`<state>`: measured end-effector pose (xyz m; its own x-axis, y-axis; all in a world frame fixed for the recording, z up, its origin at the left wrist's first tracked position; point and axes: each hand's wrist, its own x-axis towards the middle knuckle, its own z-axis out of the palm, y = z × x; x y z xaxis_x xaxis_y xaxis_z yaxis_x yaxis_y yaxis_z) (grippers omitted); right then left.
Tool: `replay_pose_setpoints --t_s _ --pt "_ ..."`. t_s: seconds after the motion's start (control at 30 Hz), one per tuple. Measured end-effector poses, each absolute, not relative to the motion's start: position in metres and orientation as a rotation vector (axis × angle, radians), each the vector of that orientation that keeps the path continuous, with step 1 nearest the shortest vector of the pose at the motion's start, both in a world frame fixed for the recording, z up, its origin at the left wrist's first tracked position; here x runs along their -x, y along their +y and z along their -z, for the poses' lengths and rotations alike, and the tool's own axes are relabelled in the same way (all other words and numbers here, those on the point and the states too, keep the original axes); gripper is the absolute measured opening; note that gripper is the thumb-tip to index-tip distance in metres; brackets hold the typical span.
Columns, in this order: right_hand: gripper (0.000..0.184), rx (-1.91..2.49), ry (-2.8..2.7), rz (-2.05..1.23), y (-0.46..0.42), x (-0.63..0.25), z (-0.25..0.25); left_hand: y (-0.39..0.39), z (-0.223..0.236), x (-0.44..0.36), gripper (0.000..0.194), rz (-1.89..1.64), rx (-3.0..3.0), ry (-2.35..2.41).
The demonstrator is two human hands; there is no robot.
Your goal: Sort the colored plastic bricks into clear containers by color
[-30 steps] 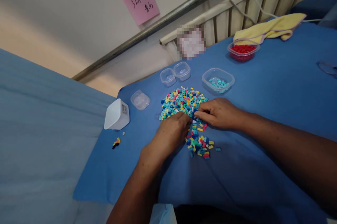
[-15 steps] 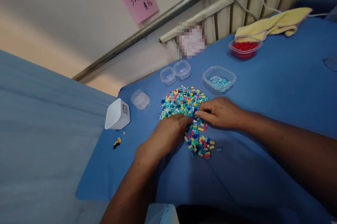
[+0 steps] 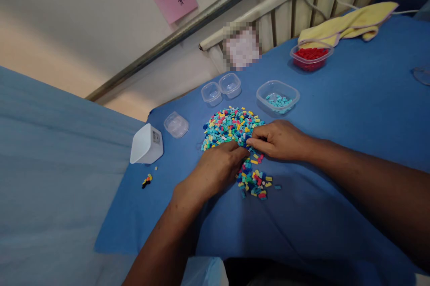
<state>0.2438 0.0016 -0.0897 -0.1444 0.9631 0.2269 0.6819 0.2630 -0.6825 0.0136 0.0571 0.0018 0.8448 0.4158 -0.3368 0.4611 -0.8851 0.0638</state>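
Observation:
A heap of small mixed-colour toy building bricks [image 3: 228, 124] lies on the blue cloth, with a smaller loose pile of bricks [image 3: 255, 183] nearer me. My left hand [image 3: 218, 165] is at the heap's near edge, its fingers curled down among the bricks, tips partly hidden. From the right, my right hand [image 3: 278, 140] touches the heap's edge with thumb and forefinger pinched together beside dark blue bricks. Whatever either hand holds is too small or too covered to name. Beyond the right hand stands a clear tub [image 3: 278, 97] with some light blue bricks in it.
Farther right, a tub of red pieces [image 3: 311, 57] sits by a yellow cloth [image 3: 349, 26]. Two small clear cups [image 3: 221, 88] and another clear container [image 3: 176, 124] stand behind the heap. At left are a white box [image 3: 147, 145] and a few loose pieces [image 3: 147, 181].
My left hand's fingers have shifted slightly right, closer to my right hand, over the gap between the piles. The right hand stays pinched at the heap. The whole view has shifted a little.

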Motion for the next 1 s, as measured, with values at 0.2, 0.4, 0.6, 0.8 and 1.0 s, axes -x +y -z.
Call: replay_pose_setpoints --t_s 0.2,0.4,0.6,0.8,1.0 --pt "0.047 1.499 -1.898 -0.568 0.001 -0.245 0.090 0.061 -0.006 -0.024 0.036 0.511 -2.833 0.568" --pt "0.046 1.506 -1.905 -0.562 0.001 -0.245 0.090 0.069 -0.005 -0.024 0.026 0.519 -2.773 0.524" --pt "0.047 1.512 -1.911 -0.572 0.001 -0.245 0.089 0.074 -0.002 -0.014 0.015 0.462 -2.657 0.646" --pt "0.046 1.502 -1.910 -0.587 0.001 -0.245 0.088 0.068 -0.006 -0.017 0.012 0.440 -2.618 0.658" --pt "0.046 1.487 -1.896 -0.594 0.001 -0.245 0.088 0.065 -0.007 -0.020 0.021 0.526 -2.696 0.662"
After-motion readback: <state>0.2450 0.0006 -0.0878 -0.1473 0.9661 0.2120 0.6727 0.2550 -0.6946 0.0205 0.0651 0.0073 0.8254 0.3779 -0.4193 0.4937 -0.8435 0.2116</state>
